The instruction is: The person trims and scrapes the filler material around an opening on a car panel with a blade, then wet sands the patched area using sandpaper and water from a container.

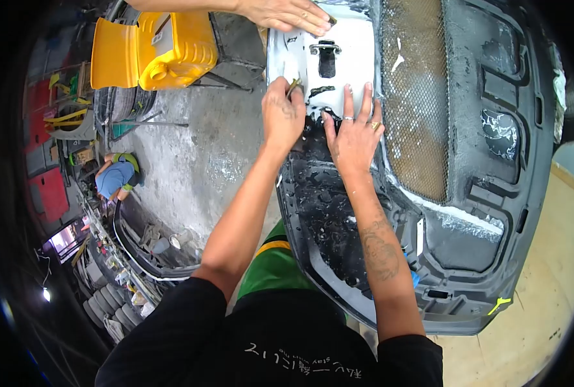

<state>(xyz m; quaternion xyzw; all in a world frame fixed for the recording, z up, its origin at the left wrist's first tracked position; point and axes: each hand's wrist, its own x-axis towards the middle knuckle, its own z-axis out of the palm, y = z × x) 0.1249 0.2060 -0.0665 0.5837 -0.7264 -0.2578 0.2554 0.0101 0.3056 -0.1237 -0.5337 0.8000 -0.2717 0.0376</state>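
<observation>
A large black panel (pixel 325 193) lies before me, with a white sheet-like area (pixel 354 58) on its upper part around a metal latch (pixel 326 50). My left hand (pixel 283 111) is closed around a small yellowish tool (pixel 293 86) at the left edge of the white area. Fingers spread, my right hand (pixel 356 129) rests flat on the lower edge of the white area, and I see nothing in it. From the top, another person's hand (pixel 290 14) reaches over the white area, a small dark object at its fingertips.
A yellow container (pixel 177 51) stands on a metal frame at the upper left. Another person (pixel 114 177) is bent down further left, near stacked tires (pixel 109 306) and clutter. Wire mesh (pixel 416 97) covers the panel's opening on the right.
</observation>
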